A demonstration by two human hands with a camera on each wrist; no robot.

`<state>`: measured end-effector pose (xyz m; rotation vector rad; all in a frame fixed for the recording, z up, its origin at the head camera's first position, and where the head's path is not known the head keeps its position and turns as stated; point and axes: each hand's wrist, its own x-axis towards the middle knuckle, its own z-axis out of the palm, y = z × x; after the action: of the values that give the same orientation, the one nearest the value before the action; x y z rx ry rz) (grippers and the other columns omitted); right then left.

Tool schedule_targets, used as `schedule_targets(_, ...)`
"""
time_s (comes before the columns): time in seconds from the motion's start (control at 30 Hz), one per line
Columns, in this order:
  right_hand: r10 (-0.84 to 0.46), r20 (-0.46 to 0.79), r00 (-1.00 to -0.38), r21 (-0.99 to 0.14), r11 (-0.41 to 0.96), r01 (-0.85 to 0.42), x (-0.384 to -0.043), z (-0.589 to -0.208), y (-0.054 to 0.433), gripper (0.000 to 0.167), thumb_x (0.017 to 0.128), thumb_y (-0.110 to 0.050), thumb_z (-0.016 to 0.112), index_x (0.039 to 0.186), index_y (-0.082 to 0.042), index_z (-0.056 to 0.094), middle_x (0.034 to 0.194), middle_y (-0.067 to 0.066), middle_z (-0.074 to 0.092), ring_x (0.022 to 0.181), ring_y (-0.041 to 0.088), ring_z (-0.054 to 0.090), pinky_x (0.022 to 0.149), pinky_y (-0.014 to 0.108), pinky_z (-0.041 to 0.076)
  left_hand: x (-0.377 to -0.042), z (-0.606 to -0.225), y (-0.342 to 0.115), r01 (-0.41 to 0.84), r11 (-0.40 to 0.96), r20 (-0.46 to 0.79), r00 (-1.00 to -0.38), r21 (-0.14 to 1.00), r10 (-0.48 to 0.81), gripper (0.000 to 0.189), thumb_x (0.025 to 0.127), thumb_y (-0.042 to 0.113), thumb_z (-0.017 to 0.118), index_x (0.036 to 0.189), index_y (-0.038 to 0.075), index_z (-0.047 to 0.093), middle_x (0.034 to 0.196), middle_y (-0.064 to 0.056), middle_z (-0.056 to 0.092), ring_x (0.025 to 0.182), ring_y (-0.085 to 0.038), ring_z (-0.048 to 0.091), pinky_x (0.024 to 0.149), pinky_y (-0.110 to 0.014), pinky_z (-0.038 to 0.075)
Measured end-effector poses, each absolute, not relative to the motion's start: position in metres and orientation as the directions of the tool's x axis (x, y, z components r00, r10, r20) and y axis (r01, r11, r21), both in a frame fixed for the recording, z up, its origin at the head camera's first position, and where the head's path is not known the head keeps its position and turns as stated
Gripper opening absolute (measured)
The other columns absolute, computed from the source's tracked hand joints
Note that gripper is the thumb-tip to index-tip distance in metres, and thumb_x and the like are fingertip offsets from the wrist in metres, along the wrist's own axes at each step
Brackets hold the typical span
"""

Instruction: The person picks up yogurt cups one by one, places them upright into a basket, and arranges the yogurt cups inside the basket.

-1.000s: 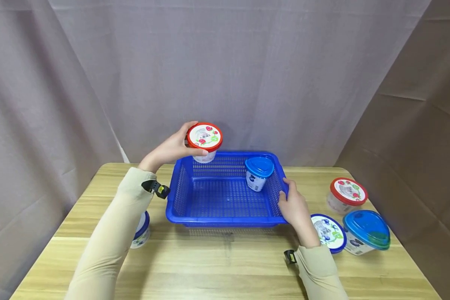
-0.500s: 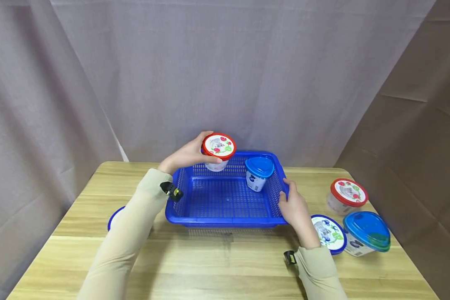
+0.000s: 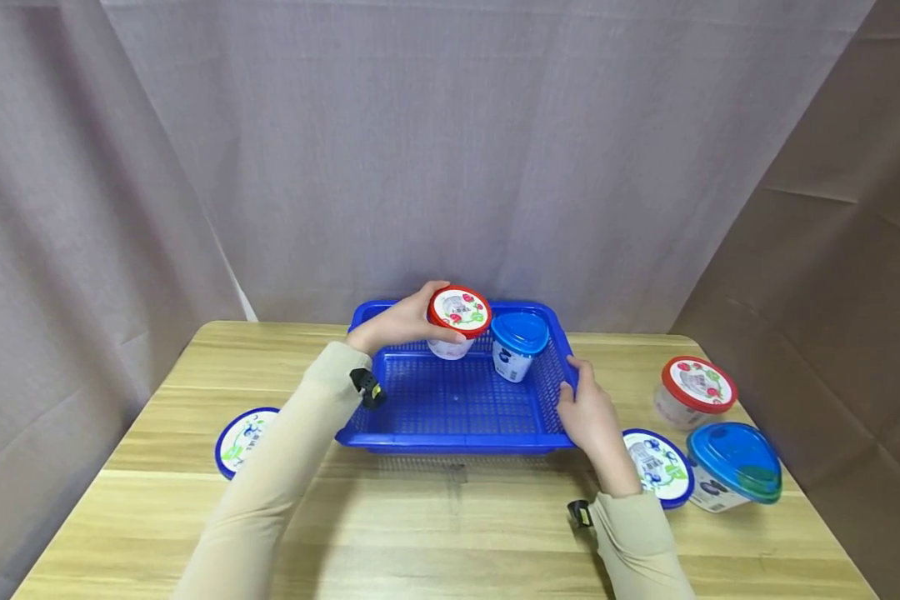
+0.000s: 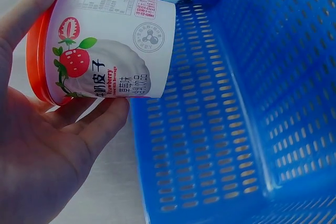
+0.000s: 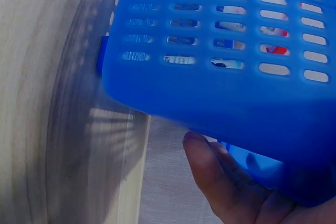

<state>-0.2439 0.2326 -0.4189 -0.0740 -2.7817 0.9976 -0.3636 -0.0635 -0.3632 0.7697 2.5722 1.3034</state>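
My left hand (image 3: 405, 321) grips a strawberry yogurt cup (image 4: 110, 45) with a red-rimmed lid, thumb on one side and fingers around the other. The cup is held over the back of the blue plastic basket (image 3: 450, 440), just left of a blue-lidded blueberry cup (image 3: 520, 346) that stands inside by the back right corner. At the basket's right side, my right hand (image 3: 588, 412) holds the rim, fingers over the edge. In the right wrist view the thumb and fingers (image 5: 205, 166) show at that rim, beside the slotted wall.
On the table (image 3: 435, 533), right of the basket, stand a red-lidded cup (image 3: 696, 387), a round blue-rimmed cup (image 3: 658, 468) and a larger blue-lidded tub (image 3: 733, 462). Another blue-rimmed cup (image 3: 243, 437) is at the left, partly behind the left sleeve. A grey curtain (image 3: 450, 150) hangs behind.
My left hand has carried the strawberry cup rightward and lower, from the basket's back left to beside the blue-lidded cup. The right hand stays on the rim.
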Motion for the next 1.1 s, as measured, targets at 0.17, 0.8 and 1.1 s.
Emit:
schedule_targets(0.17,0.11,0.155,-0.982,-0.632,0.775,-0.013,-0.243,-0.419,0.234,0.05,0.106,-0.012,0.038,0.152,0.003,0.028,0.137,0.043,0.046,0.119,0.057,0.052,0.096,0.068,0.044,-0.366,-0.371,-0.059,0.354,0.489,0.06,-0.853,0.798,0.518,0.106,0.078,0.041,0.086,0.157,0.011,0.022,0.143,-0.01,0.049,0.128,-0.023,0.05,0.108,-0.043,0.043)
schedule_targets(0.8,0.11,0.173,-0.979,-0.639,0.768,-0.027,-0.243,-0.42,0.23,0.048,0.105,-0.011,0.039,0.151,0.003,0.031,0.135,0.043,0.047,0.12,0.058,0.051,0.099,0.067,0.042,-0.377,-0.388,-0.057,0.353,0.503,0.043,-0.848,0.789,0.529,0.106,0.076,0.039,0.088,0.155,0.01,0.023,0.14,-0.009,0.051,0.126,-0.023,0.05,0.109,-0.042,0.041)
schedule_targets(1.1,0.101,0.171,-0.98,-0.64,0.768,-0.033,-0.243,-0.419,0.229,0.049,0.106,-0.011,0.038,0.151,0.003,0.03,0.136,0.043,0.047,0.12,0.057,0.052,0.098,0.067,0.043,-0.379,-0.392,-0.059,0.345,0.491,0.029,-0.839,0.8,0.543,0.106,0.076,0.034,0.089,0.155,0.01,0.023,0.14,-0.011,0.051,0.128,-0.024,0.05,0.11,-0.043,0.04)
